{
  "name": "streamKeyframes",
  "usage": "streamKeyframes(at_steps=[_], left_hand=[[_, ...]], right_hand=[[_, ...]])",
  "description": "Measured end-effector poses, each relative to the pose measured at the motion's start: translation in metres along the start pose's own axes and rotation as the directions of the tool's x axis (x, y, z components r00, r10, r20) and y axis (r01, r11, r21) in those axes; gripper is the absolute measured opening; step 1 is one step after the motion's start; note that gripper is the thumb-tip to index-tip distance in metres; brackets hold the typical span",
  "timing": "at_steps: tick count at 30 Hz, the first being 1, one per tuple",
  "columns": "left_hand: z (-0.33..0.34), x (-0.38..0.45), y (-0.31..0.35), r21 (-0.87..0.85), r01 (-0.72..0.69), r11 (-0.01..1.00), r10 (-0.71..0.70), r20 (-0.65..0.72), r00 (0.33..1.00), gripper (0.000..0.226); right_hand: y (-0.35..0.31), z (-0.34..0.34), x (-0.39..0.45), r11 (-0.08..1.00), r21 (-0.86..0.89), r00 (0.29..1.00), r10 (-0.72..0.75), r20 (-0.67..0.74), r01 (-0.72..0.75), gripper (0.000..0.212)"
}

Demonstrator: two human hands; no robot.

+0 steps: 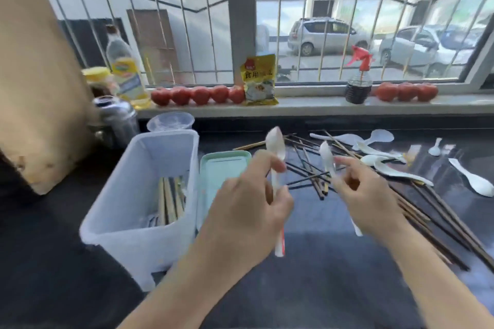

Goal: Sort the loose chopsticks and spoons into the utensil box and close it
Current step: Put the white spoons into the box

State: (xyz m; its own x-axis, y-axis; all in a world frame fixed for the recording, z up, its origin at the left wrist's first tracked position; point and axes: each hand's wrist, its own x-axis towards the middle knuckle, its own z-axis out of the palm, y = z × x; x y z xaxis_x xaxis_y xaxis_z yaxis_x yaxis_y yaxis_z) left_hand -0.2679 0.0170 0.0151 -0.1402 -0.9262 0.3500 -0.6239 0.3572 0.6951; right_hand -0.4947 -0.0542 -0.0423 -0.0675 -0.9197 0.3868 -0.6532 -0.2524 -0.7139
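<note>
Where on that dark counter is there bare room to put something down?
Bare counter lies near the person, between the utensil box and the long chopsticks. Behind the hands it is crowded with crossed chopsticks and white spoons.

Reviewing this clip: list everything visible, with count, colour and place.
utensil box: one, translucent white, counter left, chopsticks inside
lid: one, mint green, beside box
loose chopsticks: many, dark brown, counter right
loose spoons: several, white, among chopsticks
tomatoes: two rows, red, windowsill
oil bottle: one, yellow, sill left
packet: one, yellow, sill
spray bottle: one, dark, red nozzle, sill
left hand: grip on white spoon
right hand: grip on second spoon
</note>
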Motion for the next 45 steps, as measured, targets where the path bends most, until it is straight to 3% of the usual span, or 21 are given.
streamKeyframes(at_steps=[4,6,9,12,14,17,20,22,24,29,32,36,38,41,45], left_hand=[[-0.135,-0.014,-0.029,-0.124,0.094,0.988,-0.117,-0.201,0.973,0.027],[-0.182,-0.015,-0.068,-0.127,0.207,0.97,-0.232,-0.241,0.942,0.028],[-0.215,-0.018,-0.127,-0.157,0.372,0.915,-0.4,-0.226,0.888,0.026],[-0.221,-0.022,-0.163,-0.25,0.445,0.86,-0.499,-0.228,0.836,0.024],[-0.22,-0.024,-0.176,-0.291,0.461,0.838,-0.526,-0.21,0.824,0.025],[-0.217,-0.019,-0.188,-0.312,0.466,0.828,-0.536,-0.197,0.821,0.025],[-0.213,-0.012,-0.19,-0.341,0.424,0.839,-0.504,-0.195,0.841,0.024],[-0.208,-0.009,-0.188,-0.354,0.4,0.845,-0.485,-0.193,0.853,0.024],[-0.203,-0.007,-0.184,-0.367,0.386,0.847,-0.472,-0.181,0.863,0.025],[-0.189,-0.002,-0.175,-0.354,0.373,0.857,-0.446,-0.149,0.883,0.024],[-0.182,-0.003,-0.169,-0.345,0.371,0.862,-0.434,-0.125,0.892,0.024],[-0.177,-0.002,-0.166,-0.344,0.364,0.865,-0.434,-0.151,0.888,0.023],[-0.175,0.004,-0.162,-0.352,0.355,0.866,-0.435,-0.179,0.883,0.024],[-0.171,0.008,-0.152,-0.37,0.325,0.87,-0.411,-0.181,0.894,0.026],[-0.167,0.006,-0.141,-0.336,0.331,0.882,-0.401,-0.166,0.901,0.024]], right_hand=[[-0.135,0.059,0.031,0.956,0.212,0.972,-0.222,0.081,0.201,0.027],[-0.191,0.093,0.041,0.936,0.215,0.936,-0.316,0.154,0.28,0.023],[-0.242,0.155,0.052,0.916,-0.065,0.84,-0.333,0.429,0.396,0.021],[-0.253,0.207,0.056,0.673,-0.453,0.708,-0.151,0.689,0.585,0.011],[-0.25,0.226,0.053,0.555,-0.528,0.647,-0.022,0.763,0.642,0.016],[-0.243,0.242,0.052,0.406,-0.58,0.593,0.109,0.798,0.706,0.022],[-0.233,0.254,0.058,0.317,-0.573,0.544,0.184,0.819,0.756,0.008],[-0.227,0.257,0.062,0.263,-0.575,0.507,0.286,0.813,0.774,0.033],[-0.219,0.259,0.066,0.223,-0.558,0.489,0.298,0.82,0.8,0.036],[-0.201,0.259,0.078,0.191,-0.515,0.498,0.132,0.857,0.836,0.012],[-0.197,0.254,0.085,0.201,-0.512,0.509,0.072,0.858,0.835,0.015],[-0.217,0.222,0.093,0.279,-0.48,0.544,-0.236,0.805,0.832,0.008],[-0.222,0.211,0.084,0.283,-0.414,0.47,-0.169,0.867,0.865,0.014],[-0.216,0.21,0.056,0.216,-0.301,0.287,0.095,0.953,0.929,0.017],[-0.211,0.204,0.049,0.11,-0.266,0.257,0.09,0.962,0.958,0.024]])
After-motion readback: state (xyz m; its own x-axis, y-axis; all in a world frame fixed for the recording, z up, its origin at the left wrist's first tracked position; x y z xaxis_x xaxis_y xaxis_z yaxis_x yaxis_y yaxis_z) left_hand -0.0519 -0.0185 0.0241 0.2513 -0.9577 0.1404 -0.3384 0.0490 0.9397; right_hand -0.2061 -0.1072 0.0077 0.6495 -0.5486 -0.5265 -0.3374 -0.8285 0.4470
